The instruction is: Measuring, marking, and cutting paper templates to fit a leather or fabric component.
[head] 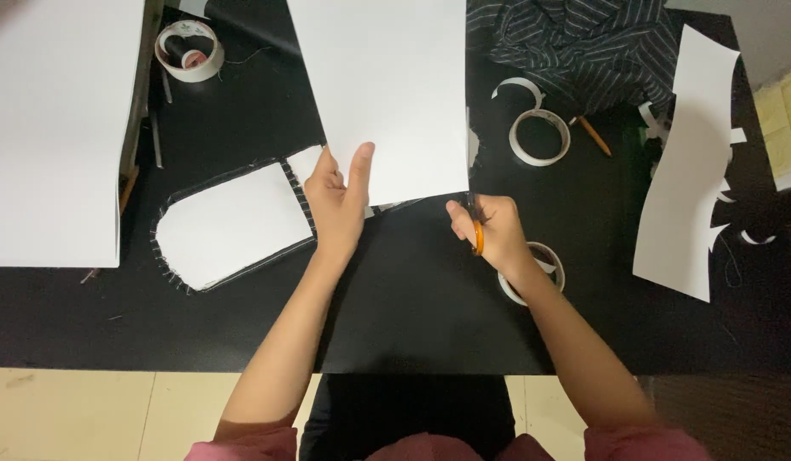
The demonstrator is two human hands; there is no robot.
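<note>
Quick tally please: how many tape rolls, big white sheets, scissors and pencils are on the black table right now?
Tape rolls: 3 – top left, centre right, one partly behind the right hand's wrist
Big white sheets: 3 – far left, under the left hand, cut one at right
Scissors, orange-handled, in the right hand: 1
Pencils: 1
Total: 8

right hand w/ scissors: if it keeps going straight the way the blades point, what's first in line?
The right hand points its orange-handled scissors up the picture, along the white sheet at its right edge. The sheet comes first; beyond it, probably the striped fabric, though depth is unclear.
</note>
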